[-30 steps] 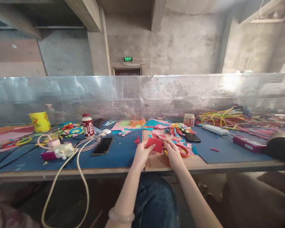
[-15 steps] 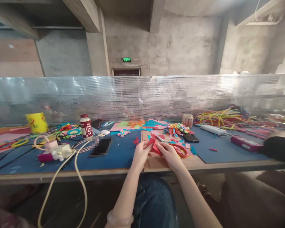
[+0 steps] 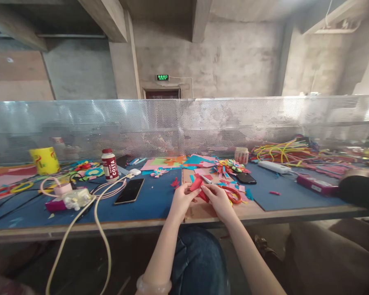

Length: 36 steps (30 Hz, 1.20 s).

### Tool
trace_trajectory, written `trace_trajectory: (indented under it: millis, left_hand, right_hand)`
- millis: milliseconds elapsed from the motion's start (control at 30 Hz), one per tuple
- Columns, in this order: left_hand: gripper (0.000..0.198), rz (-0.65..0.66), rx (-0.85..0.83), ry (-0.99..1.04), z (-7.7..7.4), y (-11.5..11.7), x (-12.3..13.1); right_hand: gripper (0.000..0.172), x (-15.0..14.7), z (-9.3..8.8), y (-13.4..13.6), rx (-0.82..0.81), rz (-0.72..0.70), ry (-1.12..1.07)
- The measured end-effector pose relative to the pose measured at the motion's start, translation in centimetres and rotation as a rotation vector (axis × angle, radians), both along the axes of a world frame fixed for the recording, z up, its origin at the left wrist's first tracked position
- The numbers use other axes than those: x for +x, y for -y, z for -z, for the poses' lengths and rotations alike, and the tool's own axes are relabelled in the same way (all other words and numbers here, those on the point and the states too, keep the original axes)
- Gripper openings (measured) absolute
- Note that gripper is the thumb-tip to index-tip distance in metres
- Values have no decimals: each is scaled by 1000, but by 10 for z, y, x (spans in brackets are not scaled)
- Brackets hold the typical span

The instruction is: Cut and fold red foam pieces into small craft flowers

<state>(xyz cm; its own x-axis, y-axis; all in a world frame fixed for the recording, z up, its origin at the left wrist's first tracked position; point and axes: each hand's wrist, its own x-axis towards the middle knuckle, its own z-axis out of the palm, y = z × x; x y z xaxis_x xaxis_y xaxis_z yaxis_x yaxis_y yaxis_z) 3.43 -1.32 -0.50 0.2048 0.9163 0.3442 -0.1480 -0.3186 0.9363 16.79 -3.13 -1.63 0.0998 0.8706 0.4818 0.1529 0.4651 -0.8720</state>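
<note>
A small piece of red paper (image 3: 197, 186), now folded narrow, is pinched between my left hand (image 3: 181, 200) and my right hand (image 3: 219, 200) just above the near edge of the workbench. Both hands have fingers closed on it. Orange-handled scissors (image 3: 233, 195) lie right beside my right hand among pink and blue paper scraps. A brown cardboard sheet (image 3: 203, 209) lies under my hands.
A black phone (image 3: 129, 191), a second phone (image 3: 245, 178), a Costa bottle (image 3: 110, 164), a yellow cup (image 3: 44, 160), cables and a charger (image 3: 76, 198) lie on the blue mat (image 3: 156, 196). Coloured paper, a paper flower (image 3: 230, 167), coloured strips (image 3: 283, 151). A perforated screen (image 3: 184, 123) stands behind. Another person's sleeve (image 3: 358, 190) at right.
The red paper was flat and square a second ago; it has since been folded into a narrow angled shape between my fingers. My hands stayed in place.
</note>
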Motion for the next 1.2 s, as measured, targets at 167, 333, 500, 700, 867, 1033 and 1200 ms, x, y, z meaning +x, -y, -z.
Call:
trace_trajectory:
  millis: [167, 333, 500, 700, 867, 1033, 1200]
  left_hand:
    - [31, -39, 7, 10, 2, -3, 0]
    - [30, -87, 24, 42, 7, -7, -1]
    - [32, -118, 30, 36, 7, -8, -2]
    - [32, -53, 32, 27, 5, -5, -1]
    - [33, -42, 41, 6, 6, -5, -2]
    - [32, -51, 23, 26, 8, -8, -2]
    - [31, -49, 3, 48, 7, -7, -2]
  right_hand:
    - [36, -2, -3, 3, -21, -59, 0]
    - [38, -1, -3, 4, -23, -110, 20]
    - [39, 1, 1, 2, -44, -172, -7]
    - [37, 1, 3, 0, -51, -171, -96]
    - [34, 1, 2, 0, -64, -211, -142]
    - [33, 1, 3, 0, -66, -243, -149]
    - [36, 2, 3, -1, -81, -292, -157]
